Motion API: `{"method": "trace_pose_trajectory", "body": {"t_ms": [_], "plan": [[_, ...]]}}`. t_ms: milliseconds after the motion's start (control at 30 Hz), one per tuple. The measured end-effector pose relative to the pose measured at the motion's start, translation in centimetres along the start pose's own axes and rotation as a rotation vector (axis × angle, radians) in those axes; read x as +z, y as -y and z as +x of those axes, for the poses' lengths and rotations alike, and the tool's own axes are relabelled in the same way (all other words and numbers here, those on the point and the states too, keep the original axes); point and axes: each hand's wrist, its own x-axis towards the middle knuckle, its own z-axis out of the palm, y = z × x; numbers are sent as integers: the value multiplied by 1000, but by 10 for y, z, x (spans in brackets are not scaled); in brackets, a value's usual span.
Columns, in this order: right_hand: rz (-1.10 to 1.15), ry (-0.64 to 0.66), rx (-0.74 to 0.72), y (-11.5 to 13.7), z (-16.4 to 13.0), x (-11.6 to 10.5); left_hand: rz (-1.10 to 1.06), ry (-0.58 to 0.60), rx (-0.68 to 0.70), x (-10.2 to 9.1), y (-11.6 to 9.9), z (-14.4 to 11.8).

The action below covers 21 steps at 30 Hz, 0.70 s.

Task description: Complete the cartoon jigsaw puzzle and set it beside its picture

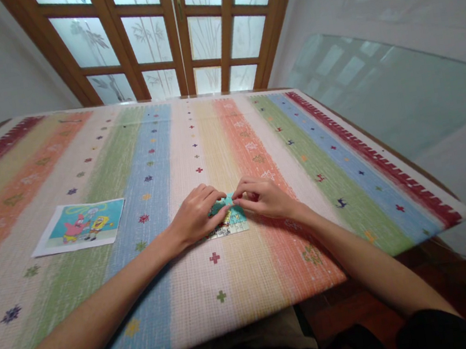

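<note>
Both hands, the left hand (197,213) and right hand (263,198), press curled fingertips on a small jigsaw puzzle (231,221) lying mid-table on the striped cloth (159,150), a thin, light, easily scattered thing best lifted by its edges, with the cartoon reference picture (80,225) well clear to the left.

- The small teal cardboard jigsaw puzzle (231,220) lies on the striped woven table mat (159,150), between both hands.
- The rectangular cartoon reference picture (80,225) lies well left of it.
</note>
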Motion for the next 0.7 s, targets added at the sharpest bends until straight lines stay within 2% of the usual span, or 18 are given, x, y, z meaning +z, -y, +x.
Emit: {"method": "trace_pose_trajectory", "body": {"t_ms": [500, 700], "plan": [[-53, 72, 129, -3, -2, -6, -78, 42, -35, -9, -6, -13], [-75, 27, 144, -6, -8, -15, -82, 64, 15, -8, -9, -18]]}}
